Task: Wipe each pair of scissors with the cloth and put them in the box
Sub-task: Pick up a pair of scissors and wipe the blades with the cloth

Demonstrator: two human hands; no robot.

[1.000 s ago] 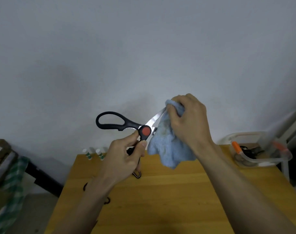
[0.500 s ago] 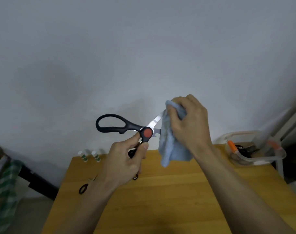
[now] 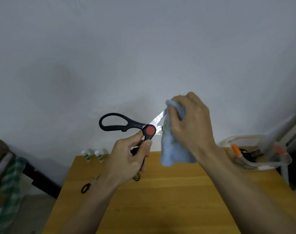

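**Wiping black scissors mid-air, box off to the right**

Black scissors (image 3: 127,125) are held up above the worktop (image 3: 169,200), blades spread. Long axis of the exposed blade (image 3: 158,118) runs up and to the right, from the red pivot (image 3: 150,130) into the cloth. Upper handle loop points left; the lower handle is hidden inside the left hand.

Left hand (image 3: 127,159): grip closed around the lower handle, thumb and forefinger pinching just below the pivot. Right hand (image 3: 189,124): grip closed on the blue cloth (image 3: 174,149), bunched over the blade's far end. Blade tip not visible under the cloth. Rest of the cloth hangs loose below the hand.

Key relation: the clear box (image 3: 262,164) sits at the worktop's far right edge, well apart from the scissors, on the right hand's side. It already holds dark-handled items, too blurred to tell more. Judgement: the left hand holding the scissors would have to cross over to drop them in, or pass them across.

Another small pair of scissors (image 3: 88,186) lies on the worktop left of the left forearm, probably unwiped. Two small white-and-green tubes (image 3: 93,155) stand at the back edge.
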